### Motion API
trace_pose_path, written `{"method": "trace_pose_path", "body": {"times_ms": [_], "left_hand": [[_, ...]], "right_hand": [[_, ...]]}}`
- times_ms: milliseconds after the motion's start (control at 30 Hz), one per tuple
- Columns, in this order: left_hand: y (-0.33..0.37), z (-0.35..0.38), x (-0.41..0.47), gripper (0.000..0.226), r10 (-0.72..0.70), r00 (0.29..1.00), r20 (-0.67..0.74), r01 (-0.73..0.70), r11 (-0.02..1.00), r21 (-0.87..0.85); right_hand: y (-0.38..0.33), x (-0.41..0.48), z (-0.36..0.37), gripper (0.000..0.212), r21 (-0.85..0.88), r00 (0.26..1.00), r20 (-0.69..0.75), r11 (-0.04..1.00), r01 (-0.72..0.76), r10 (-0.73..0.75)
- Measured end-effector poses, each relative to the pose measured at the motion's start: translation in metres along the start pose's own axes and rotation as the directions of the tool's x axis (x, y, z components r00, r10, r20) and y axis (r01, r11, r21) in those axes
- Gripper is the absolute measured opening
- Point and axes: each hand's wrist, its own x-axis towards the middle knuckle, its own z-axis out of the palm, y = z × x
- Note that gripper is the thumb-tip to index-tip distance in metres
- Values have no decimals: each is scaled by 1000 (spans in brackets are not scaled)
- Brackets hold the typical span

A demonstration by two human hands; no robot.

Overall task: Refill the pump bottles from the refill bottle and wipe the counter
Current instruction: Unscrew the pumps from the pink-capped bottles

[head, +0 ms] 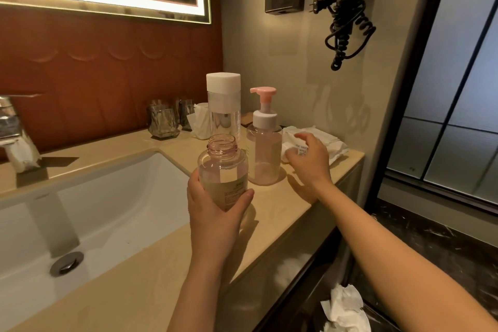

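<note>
Chrome is gleaming on the angular faucet at the far left, above a white glazed basin that is sloping down to a round metal drain. A smooth beige stone counter is wrapping around the basin. Two faceted glass tumblers are standing at the back against the rust-coloured wall panel, with a crumpled white tissue just beside them. Next, a tall clear white-capped bottle is standing upright.

In front of it, the left hand is gripping an open-necked bottle. The thumb and fingers are curling round its lower half and paper label, so the threaded pinkish neck is rising uncovered above the grip. This round-shouldered bottle is clear plastic, it is staying upright, and pale liquid is showing in its lower part. Its base is hiding behind the hand.

Just to its right, a frosted pink pump bottle with a white collar and pink pump head is standing on the counter, untouched.

The right hand is reaching over a soft white wipes pack lying near the counter's right end. Its fingers are bending down onto the printed label, but whether they are pinching anything I cannot tell.

A coiled black cord is dangling on the wall above.
</note>
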Motion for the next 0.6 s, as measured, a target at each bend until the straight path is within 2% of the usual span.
{"method": "trace_pose_path", "body": {"times_ms": [67, 133, 233, 333, 433, 600], "left_hand": [[-1, 0, 1, 97, -11, 1000, -6, 11, 999, 34], [0, 0, 0, 96, -12, 1000, -5, 13, 997, 79], [2, -2, -1, 93, -16, 1000, -5, 17, 991, 135], [3, -3, -2, 95, -51, 998, -32, 55, 989, 139], [4, -3, -3, 94, -56, 996, -74, 65, 988, 137], [6, -4, 0, 92, -70, 990, -125, 84, 990, 113]], "right_hand": [[-22, -4, -3, 42, 144, 998, -16, 988, 60, -59], [-43, -7, -4, 53, 222, 994, -4, 969, 109, -111], [-66, -8, -3, 76, 255, 983, 101, 959, 125, -155], [-71, -7, 5, 93, 219, 976, 173, 971, 93, -133], [-65, -6, 11, 85, 185, 986, 149, 982, 49, -77], [-61, -8, 4, 67, 178, 990, 117, 982, 61, -82]]}}
